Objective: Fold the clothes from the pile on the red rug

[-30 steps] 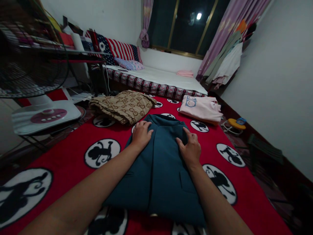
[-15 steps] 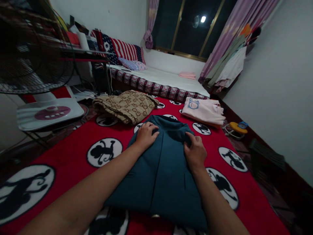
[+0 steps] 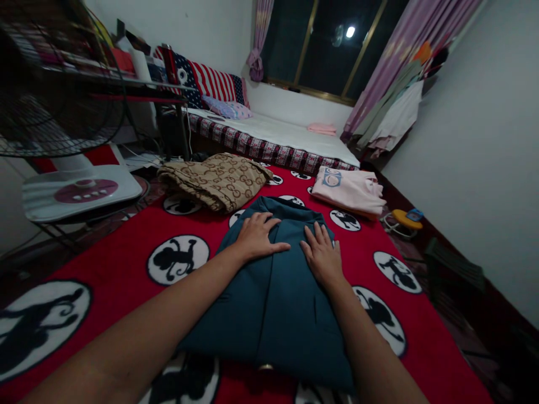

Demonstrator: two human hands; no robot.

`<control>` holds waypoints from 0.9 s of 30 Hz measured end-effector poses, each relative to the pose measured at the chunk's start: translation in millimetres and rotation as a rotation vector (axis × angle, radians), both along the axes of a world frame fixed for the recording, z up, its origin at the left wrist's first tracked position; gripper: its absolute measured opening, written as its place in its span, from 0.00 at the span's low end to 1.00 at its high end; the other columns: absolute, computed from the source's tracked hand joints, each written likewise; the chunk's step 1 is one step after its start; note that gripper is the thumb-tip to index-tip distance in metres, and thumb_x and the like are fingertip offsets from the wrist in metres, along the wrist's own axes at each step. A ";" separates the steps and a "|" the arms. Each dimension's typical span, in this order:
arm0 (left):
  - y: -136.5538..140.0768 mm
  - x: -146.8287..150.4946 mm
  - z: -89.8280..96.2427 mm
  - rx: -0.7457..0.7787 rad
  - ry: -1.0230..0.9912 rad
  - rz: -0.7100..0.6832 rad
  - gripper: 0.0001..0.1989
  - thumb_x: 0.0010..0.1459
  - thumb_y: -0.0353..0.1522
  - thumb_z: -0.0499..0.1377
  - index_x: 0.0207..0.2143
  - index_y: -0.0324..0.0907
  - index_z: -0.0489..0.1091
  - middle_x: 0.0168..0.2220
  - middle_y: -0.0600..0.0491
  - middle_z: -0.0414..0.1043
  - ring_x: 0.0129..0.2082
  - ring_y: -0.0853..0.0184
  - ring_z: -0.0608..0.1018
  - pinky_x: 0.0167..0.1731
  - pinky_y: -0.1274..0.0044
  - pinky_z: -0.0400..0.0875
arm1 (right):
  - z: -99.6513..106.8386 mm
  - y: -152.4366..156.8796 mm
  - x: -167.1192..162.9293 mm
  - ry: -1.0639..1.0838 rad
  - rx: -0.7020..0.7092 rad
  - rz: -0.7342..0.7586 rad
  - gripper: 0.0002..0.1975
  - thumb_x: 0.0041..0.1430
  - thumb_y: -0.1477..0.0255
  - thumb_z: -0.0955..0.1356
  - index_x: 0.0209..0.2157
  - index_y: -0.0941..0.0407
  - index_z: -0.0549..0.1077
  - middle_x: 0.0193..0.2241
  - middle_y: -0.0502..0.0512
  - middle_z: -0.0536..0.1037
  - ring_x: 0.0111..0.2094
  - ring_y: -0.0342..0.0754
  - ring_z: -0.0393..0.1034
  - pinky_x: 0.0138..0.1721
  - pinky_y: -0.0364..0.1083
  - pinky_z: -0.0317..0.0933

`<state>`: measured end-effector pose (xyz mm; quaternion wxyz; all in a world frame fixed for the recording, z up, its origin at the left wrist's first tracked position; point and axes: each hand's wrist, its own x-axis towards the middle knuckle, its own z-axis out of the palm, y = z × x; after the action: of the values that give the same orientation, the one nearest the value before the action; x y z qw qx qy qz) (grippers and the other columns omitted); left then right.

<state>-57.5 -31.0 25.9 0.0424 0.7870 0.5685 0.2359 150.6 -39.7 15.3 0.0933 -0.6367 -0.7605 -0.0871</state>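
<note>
A dark teal jacket lies folded on a red blanket printed with monkey figures in white ovals. Its collar points away from me, and a button shows near the front edge. My left hand rests flat on the upper left of the jacket, fingers spread, thumb reaching across the front seam. On the upper right lies my right hand, palm down with its fingers stretched out. Neither hand grips the cloth.
Beyond the jacket lie a folded brown patterned cloth on the left and a folded pink garment on the right. A fan stands at the left. A yellow stool is at the right, and a white-topped bed is behind.
Both hands have released the cloth near the jacket's shoulders and flattened out on it. The right hand has shifted slightly left, and the left thumb now extends rightward.
</note>
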 end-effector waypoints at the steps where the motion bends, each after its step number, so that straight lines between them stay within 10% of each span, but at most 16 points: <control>1: 0.0 0.2 -0.7 -0.001 0.013 0.002 0.38 0.47 0.59 0.57 0.56 0.49 0.66 0.61 0.48 0.60 0.59 0.52 0.62 0.54 0.60 0.61 | 2.0 -2.8 -0.4 0.017 0.046 0.003 0.25 0.68 0.62 0.56 0.63 0.52 0.58 0.67 0.58 0.50 0.67 0.56 0.41 0.60 0.67 0.45; 5: 0.8 0.5 -1.9 0.007 0.026 0.002 0.37 0.48 0.57 0.59 0.56 0.50 0.66 0.61 0.48 0.60 0.59 0.52 0.61 0.54 0.60 0.61 | 7.2 -9.6 0.1 0.057 0.247 0.066 0.25 0.67 0.63 0.57 0.63 0.53 0.59 0.68 0.60 0.46 0.68 0.56 0.36 0.62 0.66 0.39; 10: 1.7 0.7 -2.9 -0.010 0.032 0.001 0.35 0.48 0.57 0.59 0.55 0.51 0.67 0.62 0.50 0.59 0.60 0.53 0.61 0.55 0.61 0.60 | 4.5 -3.8 -0.7 0.033 0.002 0.040 0.24 0.67 0.61 0.56 0.61 0.52 0.62 0.66 0.59 0.54 0.67 0.55 0.45 0.61 0.66 0.42; 15: 3.1 0.6 -4.4 -0.003 0.024 -0.012 0.35 0.47 0.57 0.59 0.54 0.50 0.69 0.61 0.49 0.59 0.59 0.52 0.61 0.55 0.59 0.61 | 5.1 -5.3 -3.8 0.060 0.177 0.114 0.25 0.67 0.61 0.56 0.62 0.53 0.60 0.67 0.59 0.51 0.68 0.55 0.39 0.62 0.66 0.37; 27: 4.7 -0.5 -3.8 -0.022 0.021 -0.015 0.32 0.48 0.55 0.60 0.53 0.52 0.69 0.62 0.50 0.59 0.60 0.53 0.60 0.56 0.60 0.59 | -4.0 -0.2 -1.9 0.041 0.032 0.174 0.23 0.67 0.62 0.57 0.61 0.52 0.63 0.66 0.55 0.54 0.67 0.54 0.42 0.63 0.66 0.38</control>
<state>-58.1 -26.3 22.1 0.0470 0.7933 0.5654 0.2210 148.7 -39.9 11.3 0.1261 -0.5683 -0.8094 -0.0779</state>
